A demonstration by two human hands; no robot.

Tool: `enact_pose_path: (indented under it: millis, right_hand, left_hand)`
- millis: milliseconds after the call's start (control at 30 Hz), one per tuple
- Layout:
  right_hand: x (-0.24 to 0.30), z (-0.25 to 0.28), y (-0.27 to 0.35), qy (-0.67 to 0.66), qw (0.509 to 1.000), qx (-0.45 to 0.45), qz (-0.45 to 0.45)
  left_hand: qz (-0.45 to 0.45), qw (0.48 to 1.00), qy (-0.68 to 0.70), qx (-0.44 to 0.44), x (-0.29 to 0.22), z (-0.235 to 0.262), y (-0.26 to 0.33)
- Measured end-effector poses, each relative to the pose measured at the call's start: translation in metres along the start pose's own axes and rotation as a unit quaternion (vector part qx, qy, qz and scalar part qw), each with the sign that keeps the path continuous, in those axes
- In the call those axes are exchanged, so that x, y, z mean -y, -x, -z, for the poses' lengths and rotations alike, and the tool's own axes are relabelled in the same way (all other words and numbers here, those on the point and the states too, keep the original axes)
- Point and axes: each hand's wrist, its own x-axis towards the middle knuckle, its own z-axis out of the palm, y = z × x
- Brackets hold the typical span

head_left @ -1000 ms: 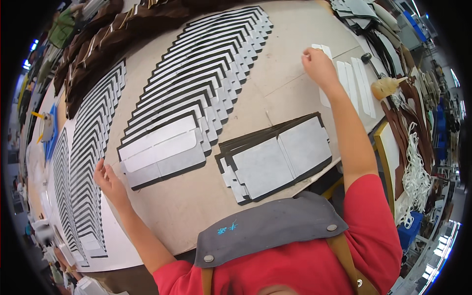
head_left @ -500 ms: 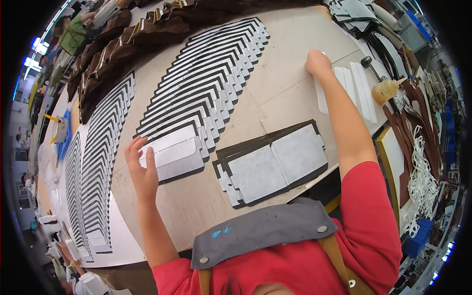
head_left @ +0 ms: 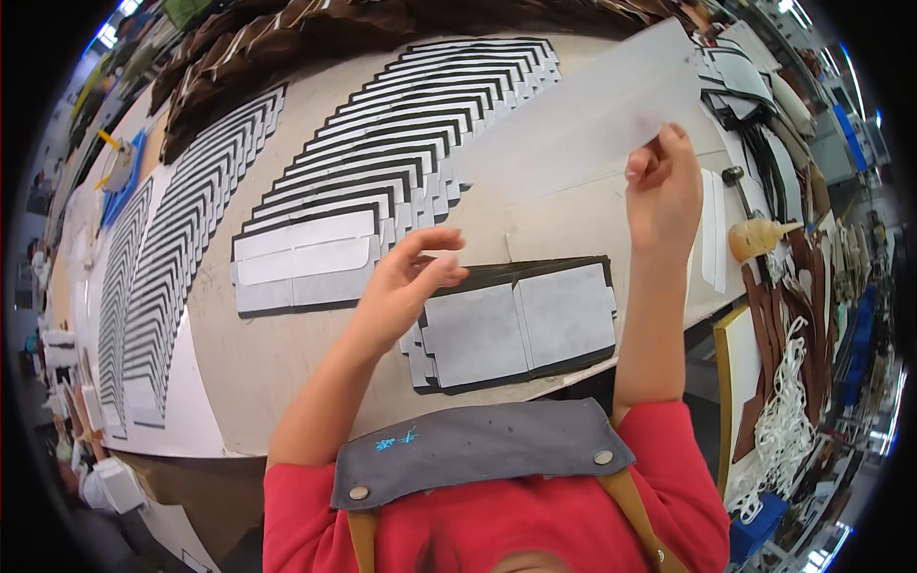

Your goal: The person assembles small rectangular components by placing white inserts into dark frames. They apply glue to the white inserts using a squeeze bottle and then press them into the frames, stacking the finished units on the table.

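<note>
My right hand [head_left: 663, 196], at the right of the table, pinches a white sheet-like piece [head_left: 583, 115] that is raised and blurred, spreading away to the upper left. Near the middle, my left hand [head_left: 406, 291] hovers with thumb and fingers apart and nothing between them. Just beyond it lies a stack of dark-edged panels with pale grey faces [head_left: 473, 334], partly covered by that hand. To its left, a white strip with rounded corners [head_left: 306, 248] rests on the front panel of a long overlapping row [head_left: 401, 134].
Two more overlapping rows [head_left: 205, 181] run along the left side. Dark brown material [head_left: 287, 48] is heaped at the back. On the right are white strips [head_left: 713, 229], a hammer [head_left: 734, 176], a yellowish squeeze bottle [head_left: 755, 239] and tangled white cord [head_left: 783, 420].
My right hand has come nearer, lifting the white piece off the table's right side. My left hand has moved right, away from the front panel of the row, toward the stack.
</note>
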Motion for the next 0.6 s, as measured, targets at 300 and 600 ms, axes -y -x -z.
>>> enact_pose_path:
  millis: [300,600]
  right_hand:
    - [-0.041,0.0,0.061,-0.108,0.986,-0.048,-0.115]
    - [-0.051,0.002,0.067,-0.14,0.984,-0.041,-0.099]
  left_hand:
    - [-0.005,0.98,0.19,-0.054,0.011,-0.026,0.005]
    - [-0.068,0.96,0.231,-0.143,0.011,-0.034,0.018]
